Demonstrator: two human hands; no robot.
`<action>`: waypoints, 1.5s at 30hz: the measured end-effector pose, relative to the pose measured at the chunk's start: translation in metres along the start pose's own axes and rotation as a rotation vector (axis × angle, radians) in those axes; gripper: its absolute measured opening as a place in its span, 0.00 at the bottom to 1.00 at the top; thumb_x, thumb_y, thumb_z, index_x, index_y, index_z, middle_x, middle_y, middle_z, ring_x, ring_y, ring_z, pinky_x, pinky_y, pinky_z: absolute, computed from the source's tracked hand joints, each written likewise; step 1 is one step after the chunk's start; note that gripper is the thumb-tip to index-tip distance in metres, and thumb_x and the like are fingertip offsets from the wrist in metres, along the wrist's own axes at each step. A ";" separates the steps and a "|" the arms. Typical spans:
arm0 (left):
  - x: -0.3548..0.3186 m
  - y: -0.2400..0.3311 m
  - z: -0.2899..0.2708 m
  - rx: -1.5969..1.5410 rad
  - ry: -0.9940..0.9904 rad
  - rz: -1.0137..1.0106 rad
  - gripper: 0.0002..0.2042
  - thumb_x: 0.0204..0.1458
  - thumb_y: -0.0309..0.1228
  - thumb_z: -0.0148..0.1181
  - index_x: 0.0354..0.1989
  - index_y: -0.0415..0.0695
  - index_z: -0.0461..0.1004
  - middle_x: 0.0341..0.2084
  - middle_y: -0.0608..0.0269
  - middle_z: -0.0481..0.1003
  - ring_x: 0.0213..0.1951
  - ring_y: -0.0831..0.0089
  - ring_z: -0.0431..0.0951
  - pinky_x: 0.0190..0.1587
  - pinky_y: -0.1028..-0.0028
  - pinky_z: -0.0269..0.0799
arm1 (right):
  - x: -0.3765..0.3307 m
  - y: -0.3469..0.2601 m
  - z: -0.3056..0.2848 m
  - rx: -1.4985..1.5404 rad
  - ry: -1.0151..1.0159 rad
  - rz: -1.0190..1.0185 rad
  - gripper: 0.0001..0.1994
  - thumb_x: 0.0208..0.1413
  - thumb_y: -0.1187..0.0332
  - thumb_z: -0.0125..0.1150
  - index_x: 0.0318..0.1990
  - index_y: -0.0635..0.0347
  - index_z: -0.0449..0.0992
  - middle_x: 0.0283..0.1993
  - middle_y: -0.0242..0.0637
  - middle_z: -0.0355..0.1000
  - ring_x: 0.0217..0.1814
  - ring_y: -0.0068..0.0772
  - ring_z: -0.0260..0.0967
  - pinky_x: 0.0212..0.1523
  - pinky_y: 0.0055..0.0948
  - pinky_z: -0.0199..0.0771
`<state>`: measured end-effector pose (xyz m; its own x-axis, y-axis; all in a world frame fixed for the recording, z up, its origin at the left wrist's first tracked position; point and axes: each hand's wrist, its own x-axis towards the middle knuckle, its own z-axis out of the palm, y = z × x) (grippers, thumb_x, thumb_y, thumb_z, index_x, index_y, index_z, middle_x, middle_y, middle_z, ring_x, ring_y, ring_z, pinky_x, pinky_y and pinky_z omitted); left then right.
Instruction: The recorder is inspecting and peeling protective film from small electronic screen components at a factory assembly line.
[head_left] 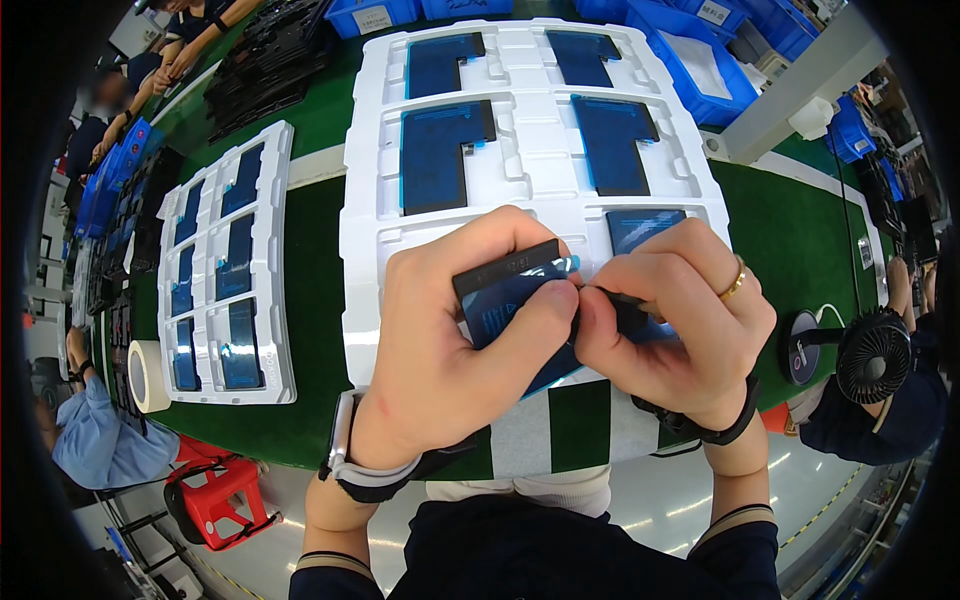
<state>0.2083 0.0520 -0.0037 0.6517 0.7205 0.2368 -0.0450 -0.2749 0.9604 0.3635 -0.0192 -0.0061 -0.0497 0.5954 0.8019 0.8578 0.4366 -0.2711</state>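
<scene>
A flat L-shaped battery (pixel 495 300), covered in shiny blue film with a black strip along its top edge, is held above the near part of a white tray (pixel 360 280). My left hand (pixel 430 350) is closed on it, the thumb lying across the blue face. At the battery's right side, my right hand (pixel 690 310) has thumb and index finger pinched together on a small dark piece. The fingers hide most of that piece. A light-blue pull tab (pixel 568 264) sticks out by the black strip. Similar batteries (pixel 435 155) lie in the tray's pockets.
To the left is a second white tray (pixel 285 250) of blue pieces, with a tape roll (pixel 149 376) nearby. Blue bins (pixel 700 70) line the back. A small black fan (pixel 873 352) stands at right. Other people (pixel 100 440) work around the green table (pixel 310 420).
</scene>
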 end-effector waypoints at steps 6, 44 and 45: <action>0.002 0.003 -0.003 -0.091 -0.098 -0.109 0.05 0.45 0.26 0.54 0.28 0.36 0.69 0.21 0.68 0.69 0.25 0.85 0.65 0.28 0.83 0.61 | -0.001 0.005 0.000 -0.003 -0.001 -0.052 0.08 0.30 0.76 0.63 0.23 0.57 0.73 0.22 0.29 0.63 0.12 0.24 0.56 0.12 0.21 0.55; 0.001 0.008 -0.006 -0.094 -0.106 -0.216 0.07 0.44 0.28 0.51 0.25 0.36 0.69 0.24 0.64 0.72 0.29 0.81 0.70 0.36 0.82 0.65 | 0.006 0.001 -0.014 0.130 -0.135 0.043 0.06 0.33 0.80 0.61 0.24 0.64 0.75 0.23 0.35 0.71 0.21 0.27 0.67 0.19 0.18 0.64; 0.001 0.008 -0.006 -0.097 -0.110 -0.218 0.07 0.44 0.28 0.51 0.25 0.36 0.69 0.24 0.64 0.72 0.29 0.82 0.69 0.35 0.82 0.64 | 0.006 0.002 -0.014 0.120 -0.134 0.021 0.06 0.33 0.80 0.61 0.25 0.64 0.75 0.23 0.35 0.71 0.22 0.27 0.67 0.19 0.18 0.64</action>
<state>0.2036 0.0543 0.0052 0.7320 0.6812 0.0109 0.0360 -0.0546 0.9979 0.3716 -0.0245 0.0053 -0.1071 0.6864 0.7193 0.7926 0.4957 -0.3551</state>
